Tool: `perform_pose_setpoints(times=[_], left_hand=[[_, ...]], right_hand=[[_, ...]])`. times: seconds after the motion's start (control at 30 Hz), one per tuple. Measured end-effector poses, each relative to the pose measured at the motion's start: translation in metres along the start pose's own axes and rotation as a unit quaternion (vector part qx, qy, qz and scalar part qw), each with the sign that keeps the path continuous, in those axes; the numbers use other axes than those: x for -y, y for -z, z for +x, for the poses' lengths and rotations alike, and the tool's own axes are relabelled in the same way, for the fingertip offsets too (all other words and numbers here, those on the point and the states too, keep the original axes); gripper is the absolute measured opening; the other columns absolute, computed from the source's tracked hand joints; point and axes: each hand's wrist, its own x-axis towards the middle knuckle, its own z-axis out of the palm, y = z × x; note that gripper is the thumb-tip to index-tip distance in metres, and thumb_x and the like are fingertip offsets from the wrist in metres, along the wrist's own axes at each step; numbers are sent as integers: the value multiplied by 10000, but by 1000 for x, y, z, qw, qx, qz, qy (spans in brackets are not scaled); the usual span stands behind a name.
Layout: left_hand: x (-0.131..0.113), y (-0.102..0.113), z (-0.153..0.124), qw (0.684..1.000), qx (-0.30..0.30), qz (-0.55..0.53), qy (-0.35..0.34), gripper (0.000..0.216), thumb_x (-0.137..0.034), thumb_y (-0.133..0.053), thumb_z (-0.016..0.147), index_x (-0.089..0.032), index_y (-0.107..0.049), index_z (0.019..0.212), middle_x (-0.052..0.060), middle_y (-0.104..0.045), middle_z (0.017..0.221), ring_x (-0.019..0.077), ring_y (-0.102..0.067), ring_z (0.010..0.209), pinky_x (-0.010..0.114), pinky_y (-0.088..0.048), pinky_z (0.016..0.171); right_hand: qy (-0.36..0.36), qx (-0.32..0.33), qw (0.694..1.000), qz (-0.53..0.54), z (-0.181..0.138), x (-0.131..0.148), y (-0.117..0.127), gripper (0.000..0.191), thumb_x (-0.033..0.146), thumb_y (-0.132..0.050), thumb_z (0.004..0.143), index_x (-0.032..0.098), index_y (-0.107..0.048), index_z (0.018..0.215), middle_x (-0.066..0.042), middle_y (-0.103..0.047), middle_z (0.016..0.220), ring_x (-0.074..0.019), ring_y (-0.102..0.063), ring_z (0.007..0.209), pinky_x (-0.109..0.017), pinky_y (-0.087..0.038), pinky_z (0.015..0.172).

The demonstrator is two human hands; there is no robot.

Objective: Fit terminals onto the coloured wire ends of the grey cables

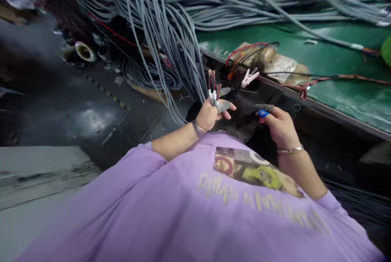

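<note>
Where the left grip point(208, 114) is: in front of the wearer's middle, closed around a few grey cable ends point(213, 98) that stand up out of the fist.
Cable ends: each with a white band point(210, 92) near the top, thin red, black and other coloured wires point(211, 77) sticking out above it.
Right grip point(281, 125): well apart from the left one, nearer the counter point(339, 52), thumb and forefinger brought close together; I can't make out whether something small sits between them.
Finger covers: grey ones on fingers of the left, such as the cover point(224, 107) beside the cable ends; a dark grey sleeve point(265, 107) on the right forefinger and a blue wrap point(262, 113) on the thumb.
Wrists: a bracelet point(198, 128) on the left, a bangle point(290, 150) on the right.
Grey cables: a thick bundle point(171, 34) hanging over the counter's near side just beyond the left grip, more lying along the back, and a coil point(152, 77) low down by the floor point(91, 109).
Counter: green-topped, bearing a brown lump wrapped in shiny tape point(281, 66), with red and orange wires around its left end.
Pale clip point(249, 78): at the counter's near edge, between the two grips but farther out.
Shirt point(171, 193): purple, with a printed picture and pale lettering.
</note>
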Motion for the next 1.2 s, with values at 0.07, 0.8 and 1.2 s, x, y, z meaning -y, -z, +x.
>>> perform_pose_setpoints(times=[0.07, 0.8, 1.2], left_hand=[[-3, 0, -1, 1000, 14, 5, 0, 380, -463, -752, 695, -99, -725, 800, 56, -642, 519, 74, -492, 402, 214, -154, 401], [-1, 2, -1, 998, 52, 10, 35, 584, -233, -821, 613, -159, -574, 1137, -82, -553, 570, 43, -429, 393, 186, -354, 401], [-2, 18, -9, 997, 35, 62, 8, 408, -452, -757, 783, -190, -559, 1024, -14, -689, 600, 152, -640, 479, 257, -544, 502]], right_hand=[[20, 70, 997, -12, -1, 20, -12, 200, 298, -754, 747, 202, -785, 920, -1, -717, 749, -105, -582, 614, -234, -489, 586], [94, 168, 981, 30, 15, 50, -84, 237, 353, -746, 747, 168, -688, 884, -7, -667, 686, -122, -574, 536, -252, -481, 481], [53, 143, 982, 113, 14, 48, -82, 233, 349, -744, 690, 150, -672, 786, -5, -654, 703, -125, -571, 644, -277, -480, 651]])
